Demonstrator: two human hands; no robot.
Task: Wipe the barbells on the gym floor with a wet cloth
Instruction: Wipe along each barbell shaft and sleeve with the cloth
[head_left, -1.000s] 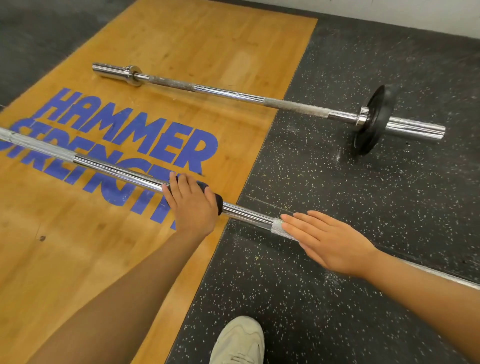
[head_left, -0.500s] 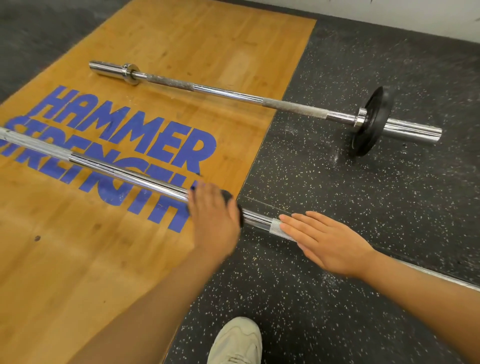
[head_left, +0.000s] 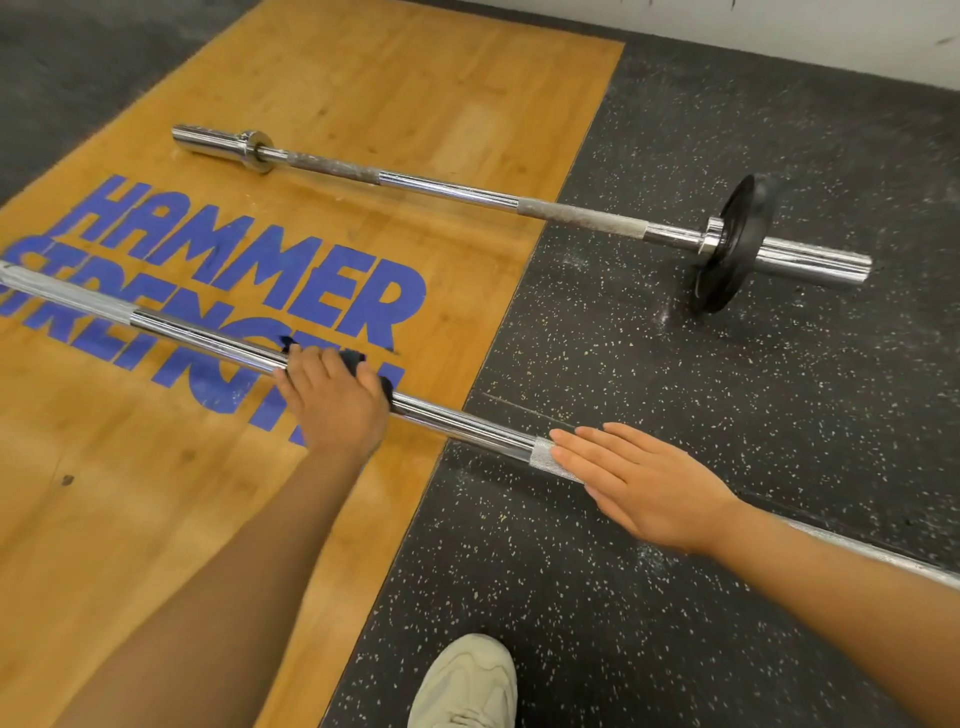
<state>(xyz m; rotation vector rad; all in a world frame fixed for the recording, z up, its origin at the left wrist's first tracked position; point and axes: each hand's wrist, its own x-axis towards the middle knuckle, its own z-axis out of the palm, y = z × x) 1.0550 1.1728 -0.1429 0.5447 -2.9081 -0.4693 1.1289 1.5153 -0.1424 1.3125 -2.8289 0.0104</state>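
Near barbell (head_left: 467, 428) lies diagonally across the seam where the wooden platform (head_left: 130, 519) meets the speckled rubber floor (head_left: 649, 364); its far-left end runs off frame. Left hand (head_left: 332, 402) sits on the bar just on the platform side of the seam, fingers curled over a dark cloth (head_left: 356, 359) wrapped on the shaft, clamped on it. Right hand (head_left: 639, 480) rests flat on the knurled section just past the seam, fingers straight and together, not gripping. Bare chrome shows between the two hands. Second barbell (head_left: 447, 187) lies beyond the near barbell, roughly parallel, well apart, with open platform and blue lettering between them. It carries a black plate (head_left: 732, 249) on its rubber-side end. A pale shoe (head_left: 467, 680) stands on the rubber, nearer the camera than the near barbell.
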